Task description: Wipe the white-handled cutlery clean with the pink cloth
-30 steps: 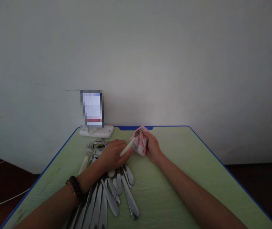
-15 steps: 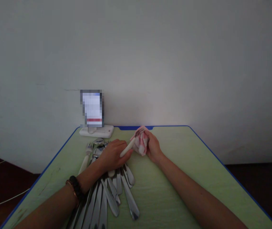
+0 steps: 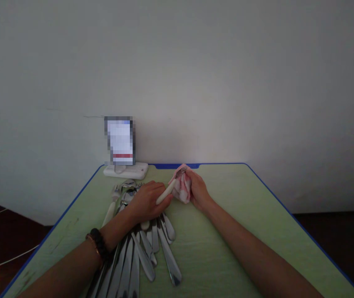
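A fork (image 3: 166, 193) with a pale handle and metal tines slants up to the right, its handle gripped by my left hand (image 3: 148, 202). Behind its tines a pink and white cloth (image 3: 182, 189) is bunched, and my right hand (image 3: 198, 191) is closed on that cloth, thumb close to the tines. Under and around my left hand and forearm lies a pile of metal cutlery (image 3: 144, 256), with several handles pointing toward me. Another pale-handled fork (image 3: 110, 212) lies at the pile's left side. My left hand hides part of the pile.
A pixelated upright screen (image 3: 121, 140) stands at the back left by the wall (image 3: 226, 82), above a white flat device (image 3: 136, 171). The green table (image 3: 242, 198) has a blue rim. A dark bracelet (image 3: 98, 244) circles my left wrist.
My right thumb has shifted slightly left, closer to the fork's tines, and the cloth has moved a little with it. My left hand and the fork stay almost where they were.
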A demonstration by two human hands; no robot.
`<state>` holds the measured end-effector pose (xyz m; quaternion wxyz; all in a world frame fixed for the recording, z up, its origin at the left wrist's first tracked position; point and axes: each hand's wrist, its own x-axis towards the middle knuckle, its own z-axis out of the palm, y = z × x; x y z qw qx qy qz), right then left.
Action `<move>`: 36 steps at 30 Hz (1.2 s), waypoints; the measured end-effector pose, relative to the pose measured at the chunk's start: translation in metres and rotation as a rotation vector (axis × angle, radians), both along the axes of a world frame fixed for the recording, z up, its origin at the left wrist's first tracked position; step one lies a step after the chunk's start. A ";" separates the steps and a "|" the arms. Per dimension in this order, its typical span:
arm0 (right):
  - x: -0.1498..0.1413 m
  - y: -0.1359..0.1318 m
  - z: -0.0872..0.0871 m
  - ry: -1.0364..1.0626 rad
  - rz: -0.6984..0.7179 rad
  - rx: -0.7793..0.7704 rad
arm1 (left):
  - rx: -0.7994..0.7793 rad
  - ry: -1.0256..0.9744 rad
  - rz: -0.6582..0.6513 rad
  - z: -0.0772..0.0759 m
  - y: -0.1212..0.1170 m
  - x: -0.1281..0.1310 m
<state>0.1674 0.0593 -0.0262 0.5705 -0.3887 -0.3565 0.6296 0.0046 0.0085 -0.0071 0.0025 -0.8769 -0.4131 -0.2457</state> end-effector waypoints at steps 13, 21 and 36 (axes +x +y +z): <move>0.001 0.000 -0.003 -0.005 0.042 0.000 | -0.151 0.035 0.062 0.002 0.000 0.002; 0.002 -0.003 0.005 0.156 0.105 -0.046 | -0.279 -0.193 0.073 -0.001 0.000 0.001; 0.006 0.002 0.002 0.213 0.206 -0.069 | -0.130 -0.119 0.023 -0.007 0.000 -0.003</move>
